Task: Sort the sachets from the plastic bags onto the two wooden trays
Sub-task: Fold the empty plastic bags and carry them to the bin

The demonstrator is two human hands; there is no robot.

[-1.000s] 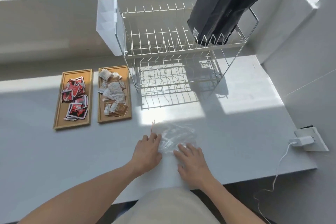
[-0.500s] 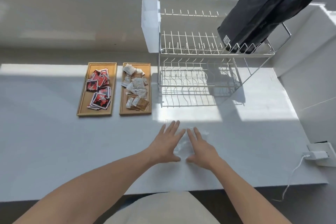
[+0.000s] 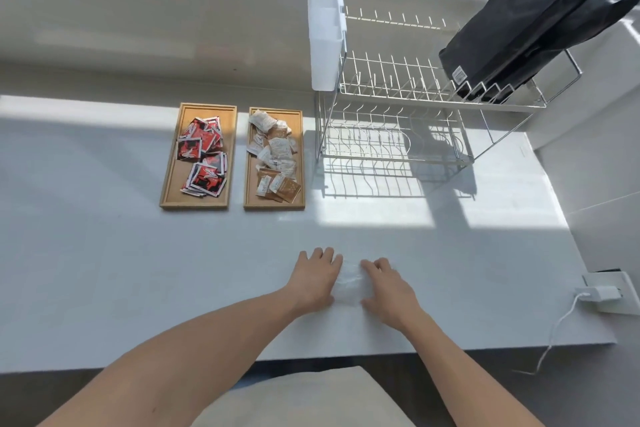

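A crumpled clear plastic bag (image 3: 349,279) lies on the white counter near its front edge. My left hand (image 3: 317,276) and my right hand (image 3: 389,288) press in on it from either side with curled fingers, so most of the bag is hidden. Farther back on the left stand two wooden trays side by side. The left tray (image 3: 168,184) holds several red and black sachets (image 3: 202,149). The right tray (image 3: 302,156) holds several white and brown sachets (image 3: 275,156). No sachet shows inside the bag.
A two-tier wire dish rack (image 3: 398,114) stands right of the trays, with a white plastic holder (image 3: 323,35) on its left end and black bags (image 3: 530,21) leaning on its top tier. A wall socket with a white charger (image 3: 602,293) and cable sits at the right.
The bag lay spread flat under my open hands; now my fingers have curled and it is bunched small between them. The view has shifted, so the trays sit farther right in frame.
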